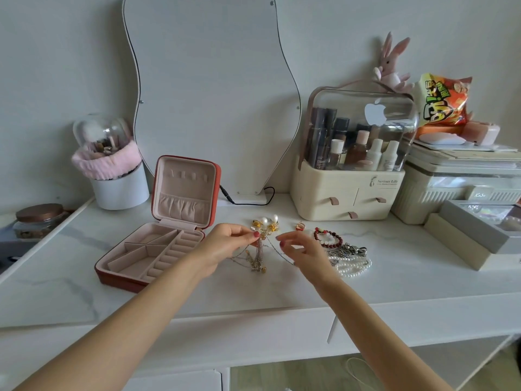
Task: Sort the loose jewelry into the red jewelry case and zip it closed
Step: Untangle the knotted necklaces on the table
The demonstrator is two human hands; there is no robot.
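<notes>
**Chain comes up first, case waits open**

Fingers (255, 235) of the left hand (225, 244) pinch a gold tasselled ornament (259, 249) at its top, so its strands hang down to the marble-look tabletop (394, 277). The right hand (298, 246) hovers just beside it, fingers loosely curled and parted; a thin chain (277, 251) runs under them, but whether they actually grip it I cannot tell.

My judgement: the step in hand is separating 1 piece from the tangle. Doing it well means lifting slowly and straight, letting the right hand steady or free the chain so the tassel strands do not snag it. Once clear, carry it left to the case, lowering the strands in first so they coil rather than knot.

The red jewelry case (118, 277) lies open to the left of the hands, its lid (184, 190) upright with a gathered pocket, its pink-lined base split into angled compartments and a column of ring rolls, with no jewelry seen in them. Loose jewelry lies in a cluster right of the case: pearl-tipped gold pieces (267, 221), a ring (300, 226), a red bead bracelet (328, 238), a silver chain heap (348, 249) and a white pearl strand (352, 265). Nothing looks sorted yet, so zipping is far off.
</notes>
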